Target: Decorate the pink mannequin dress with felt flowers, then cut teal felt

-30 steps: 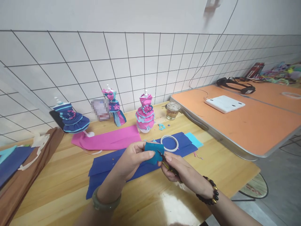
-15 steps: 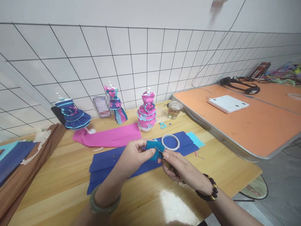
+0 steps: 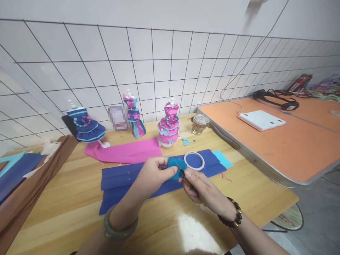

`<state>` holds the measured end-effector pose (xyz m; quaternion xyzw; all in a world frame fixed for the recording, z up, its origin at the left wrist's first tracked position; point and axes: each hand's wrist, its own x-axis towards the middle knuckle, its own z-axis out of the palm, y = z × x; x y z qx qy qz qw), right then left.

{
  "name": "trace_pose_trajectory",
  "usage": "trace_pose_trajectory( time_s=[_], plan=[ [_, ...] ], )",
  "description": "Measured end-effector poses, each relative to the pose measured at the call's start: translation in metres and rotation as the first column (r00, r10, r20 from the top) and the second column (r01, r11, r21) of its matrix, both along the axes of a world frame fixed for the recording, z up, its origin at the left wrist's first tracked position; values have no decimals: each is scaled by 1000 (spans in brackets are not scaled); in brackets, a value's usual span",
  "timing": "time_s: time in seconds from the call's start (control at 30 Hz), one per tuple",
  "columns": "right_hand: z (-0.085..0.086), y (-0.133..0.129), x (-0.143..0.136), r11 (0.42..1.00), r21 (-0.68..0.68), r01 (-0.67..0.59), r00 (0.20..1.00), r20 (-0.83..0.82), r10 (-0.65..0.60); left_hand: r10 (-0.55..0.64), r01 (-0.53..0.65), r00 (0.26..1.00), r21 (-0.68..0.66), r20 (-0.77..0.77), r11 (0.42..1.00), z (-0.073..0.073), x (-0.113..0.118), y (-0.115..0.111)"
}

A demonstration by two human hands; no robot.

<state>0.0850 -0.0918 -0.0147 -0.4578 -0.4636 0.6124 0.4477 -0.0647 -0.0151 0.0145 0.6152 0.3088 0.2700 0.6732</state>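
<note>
Pinched between the thumb and fingers of my left hand (image 3: 156, 171) is a small folded piece of teal crepe paper (image 3: 173, 163). My right hand (image 3: 200, 186) is closed round a pair of scissors (image 3: 188, 182) with dark and gold-coloured handles. Their thin blades lie against the teal piece, near my left thumb; most of the handles are hidden in my palm. Below both hands, dark blue crepe paper (image 3: 117, 191) is spread on the table. A roll of white tape (image 3: 185, 161) rests on it just beyond my right fingers.
Pink crepe paper (image 3: 127, 150) lies behind the blue. Three small dress forms stand along the wall: blue (image 3: 89, 129), mixed-colour (image 3: 136, 117) and pink (image 3: 168, 129). A glass cup (image 3: 199, 125) is at the back. An orange table (image 3: 265, 148) adjoins on the right; brown cloth (image 3: 34, 187) lies left.
The view has shifted slightly, so the surroundings sit a little further right. Both hands keep nearly the same hold on the teal piece and the scissors.
</note>
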Motion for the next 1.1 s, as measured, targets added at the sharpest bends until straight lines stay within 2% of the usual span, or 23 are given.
trace_pose_trajectory(
  time_s=[0.47, 1.1],
  plan=[
    [1, 1, -1, 1000, -5, -4, 1000, 20, 4, 24, -24, 1000, -23, -2, 999, -1, 1, 0],
    [1, 3, -1, 1000, -20, -1, 1000, 30, 1, 64, -61, 997, 61, -50, 996, -4, 0, 0]
  ],
)
